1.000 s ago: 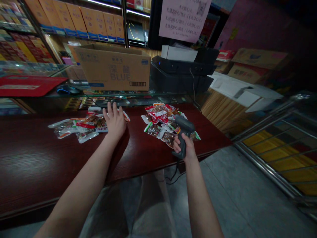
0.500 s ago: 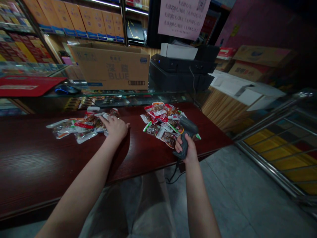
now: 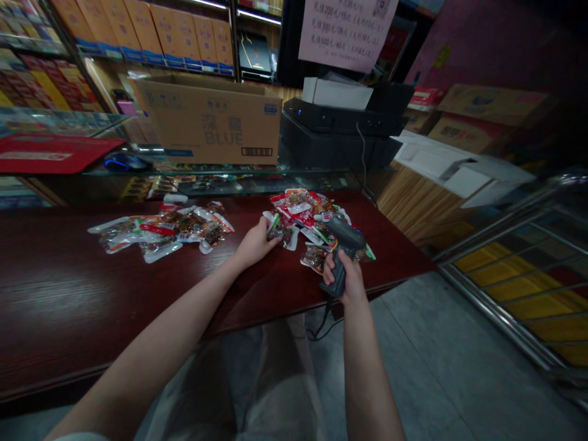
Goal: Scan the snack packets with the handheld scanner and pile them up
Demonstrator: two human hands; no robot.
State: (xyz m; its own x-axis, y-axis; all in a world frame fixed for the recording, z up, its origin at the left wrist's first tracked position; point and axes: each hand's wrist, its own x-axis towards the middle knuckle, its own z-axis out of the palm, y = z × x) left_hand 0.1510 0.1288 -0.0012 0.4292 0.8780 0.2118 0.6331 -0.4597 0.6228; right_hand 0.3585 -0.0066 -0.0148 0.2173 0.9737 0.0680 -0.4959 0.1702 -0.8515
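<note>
My left hand (image 3: pixel 256 243) is closed on the edge of a clear snack packet with a green corner (image 3: pixel 277 226), at the left side of the right-hand pile of snack packets (image 3: pixel 303 205). In my right hand (image 3: pixel 345 275) is a dark barcode scanner (image 3: pixel 343 242), its handle wrapped by my fingers and its cable hanging below. The scanner's head is over the pile's front right part and hides some packets. A second pile of snack packets (image 3: pixel 160 229) lies on the left part of the dark red table (image 3: pixel 138 300).
Behind the table, a glass counter (image 3: pixel 220 173) bears a cardboard box (image 3: pixel 211 128), a computer mouse (image 3: pixel 125 162) and a black machine (image 3: pixel 340 119). On the right are white boxes (image 3: pixel 441 159) and a metal rack (image 3: pixel 500 324). Shelves with orange boxes (image 3: pixel 151 30) stand behind.
My left hand has moved right from the left pile to the right pile and taken hold of a packet there. My right hand still holds the scanner in nearly the same place.
</note>
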